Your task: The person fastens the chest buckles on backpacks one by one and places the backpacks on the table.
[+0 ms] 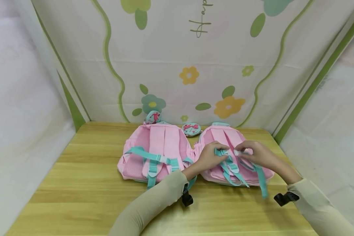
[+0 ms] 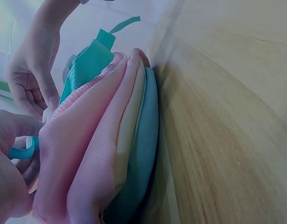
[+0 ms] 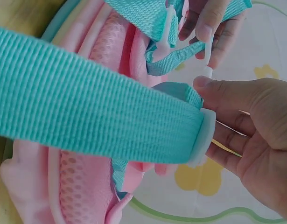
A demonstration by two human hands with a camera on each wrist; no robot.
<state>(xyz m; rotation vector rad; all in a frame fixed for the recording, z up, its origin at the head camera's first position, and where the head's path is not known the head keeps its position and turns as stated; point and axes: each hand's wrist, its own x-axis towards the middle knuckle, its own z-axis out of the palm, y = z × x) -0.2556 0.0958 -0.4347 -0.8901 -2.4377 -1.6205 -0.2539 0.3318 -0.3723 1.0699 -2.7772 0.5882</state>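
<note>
A pink backpack with turquoise straps lies with its strap side up on the right of the table. Over it, my left hand pinches a white buckle half on a turquoise strap between thumb and fingers. My right hand grips the other white buckle half, its thumb on the plastic. The two halves point at each other, nearly end to end in the right wrist view. A wide turquoise strap with a white slider crosses in front of the right palm.
A second pink backpack lies close on the left, its turquoise chest strap buckled across. Round pouches with a red print, one between the bags and one behind the left bag, sit near the flowered back cloth.
</note>
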